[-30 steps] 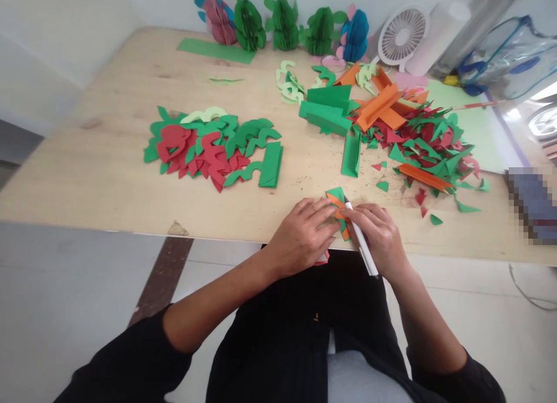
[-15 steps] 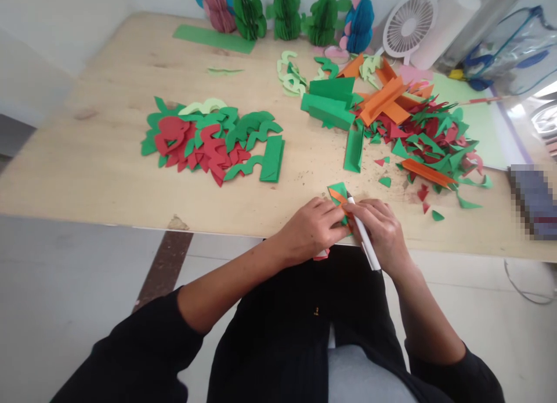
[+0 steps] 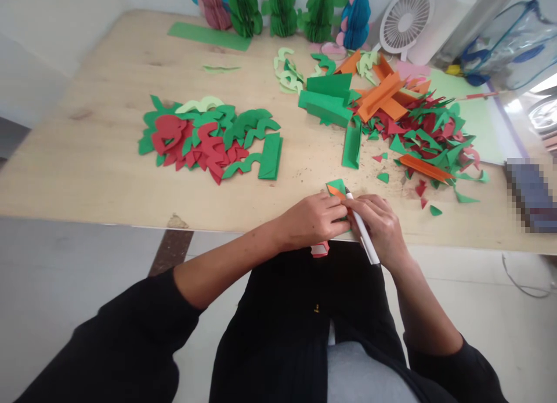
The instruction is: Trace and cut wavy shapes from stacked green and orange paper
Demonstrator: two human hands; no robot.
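Note:
Close to the table's front edge lies a small folded green paper (image 3: 337, 185) with an orange paper piece (image 3: 334, 191) across it. My left hand (image 3: 315, 220) is closed on these papers from the left, fingers bent over them. My right hand (image 3: 379, 224) grips a white pen (image 3: 364, 233), its dark end pointing up beside the green paper; these fingers also meet the papers. My fingers cover most of the papers, so their lower part is hidden. Below my left hand a small red and white piece (image 3: 319, 249) shows, partly hidden.
A pile of red and green paper cutouts (image 3: 187, 139) lies left of centre. Folded green strips (image 3: 326, 110), orange strips (image 3: 383, 95) and a heap of scraps (image 3: 439, 130) spread to the right. Honeycomb paper figures (image 3: 282, 11) and a white fan (image 3: 407, 20) stand at the back.
The camera view has shifted slightly. More of the red and white piece shows below my left hand. Both hands keep nearly the same place, and the pen stays in my right hand.

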